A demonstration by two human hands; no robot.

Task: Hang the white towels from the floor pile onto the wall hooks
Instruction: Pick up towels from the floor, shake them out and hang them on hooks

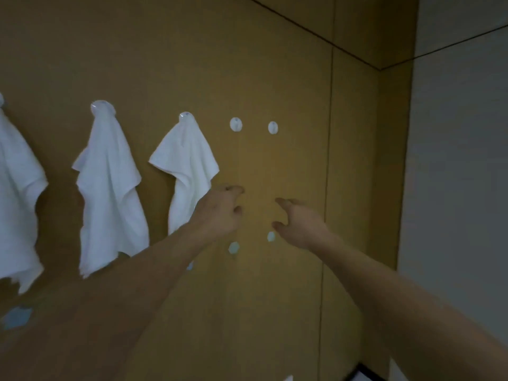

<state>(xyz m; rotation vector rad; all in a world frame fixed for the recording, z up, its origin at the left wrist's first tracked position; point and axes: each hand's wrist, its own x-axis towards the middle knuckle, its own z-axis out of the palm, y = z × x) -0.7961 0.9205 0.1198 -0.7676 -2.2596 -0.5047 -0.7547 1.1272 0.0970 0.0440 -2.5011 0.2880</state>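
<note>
Forearms reach up from the lower edge of the view, both hands empty. The left hand (222, 213) hangs just beside the lower edge of the third towel (187, 166), fingers (233, 189) loosely curled and spread, holding nothing. The right hand (299, 224) is raised with thumb and fingers parted wide, also holding nothing. A risk, as I judge it: the left hand could brush that towel and pull it off its hook (185, 116). Farther off on the wood wall (288, 78), two towels hang toward its left edge and two bare hooks (235, 124) wait. The floor pile is out of view.
</note>
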